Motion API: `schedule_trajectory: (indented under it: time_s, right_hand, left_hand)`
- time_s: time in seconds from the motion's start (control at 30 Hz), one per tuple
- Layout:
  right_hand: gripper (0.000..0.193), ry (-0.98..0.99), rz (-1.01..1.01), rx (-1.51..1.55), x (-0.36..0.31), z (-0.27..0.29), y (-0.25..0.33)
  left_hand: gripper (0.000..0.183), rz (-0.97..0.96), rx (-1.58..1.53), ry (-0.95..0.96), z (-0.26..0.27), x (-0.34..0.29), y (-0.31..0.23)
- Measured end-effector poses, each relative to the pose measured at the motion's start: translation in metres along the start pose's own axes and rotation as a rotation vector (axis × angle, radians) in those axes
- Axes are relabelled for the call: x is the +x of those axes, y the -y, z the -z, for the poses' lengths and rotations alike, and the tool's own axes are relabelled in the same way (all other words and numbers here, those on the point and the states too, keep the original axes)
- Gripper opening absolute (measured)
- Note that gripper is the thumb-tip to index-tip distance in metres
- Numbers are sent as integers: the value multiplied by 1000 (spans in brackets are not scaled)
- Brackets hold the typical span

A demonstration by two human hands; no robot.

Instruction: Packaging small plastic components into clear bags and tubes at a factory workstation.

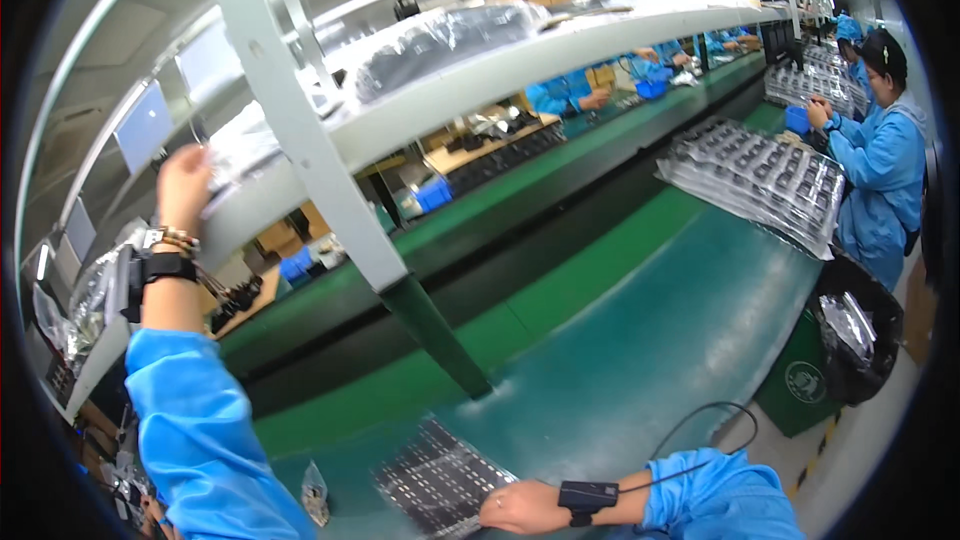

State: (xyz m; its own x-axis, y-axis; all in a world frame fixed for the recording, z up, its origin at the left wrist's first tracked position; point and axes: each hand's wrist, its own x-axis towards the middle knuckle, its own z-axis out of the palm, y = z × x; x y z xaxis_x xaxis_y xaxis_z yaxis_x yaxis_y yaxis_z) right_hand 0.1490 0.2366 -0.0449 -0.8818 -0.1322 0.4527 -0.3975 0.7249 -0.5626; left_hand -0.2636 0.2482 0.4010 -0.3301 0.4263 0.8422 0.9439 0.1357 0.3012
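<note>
My left hand (184,188) is raised at the far left, beside the upper shelf and close to a clear plastic wrapping (243,145). Its fingers are blurred and partly turned away, so whether they hold the plastic cannot be told. Low in the picture, my right hand (525,507) is closed at the right edge of a black sheet (440,480) with rows of small pale parts. The sheet lies on the green bench top (600,350). Left of it sits a small clear bag (314,493) with small things inside.
A grey shelf post (310,130) slants down to the bench before me. Bagged dark parts (445,45) lie on the shelf. Wrapped trays of parts (755,175) lie at right, near a co-worker in blue (880,160). A green bin (795,380) with a black liner stands below.
</note>
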Motion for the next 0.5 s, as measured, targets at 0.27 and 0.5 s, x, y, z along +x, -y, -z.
schedule_trajectory:
  time_s: [0.27, 0.5]
  right_hand:
    - [17, -136, -27, -42, -5, 1, -14]
    - [17, -46, -14, -187, 1, -8, -6]
  left_hand:
    - [23, -427, -409, 36, -10, -238, -169]
    - [49, 163, -1508, 1086, -6, -413, -269]
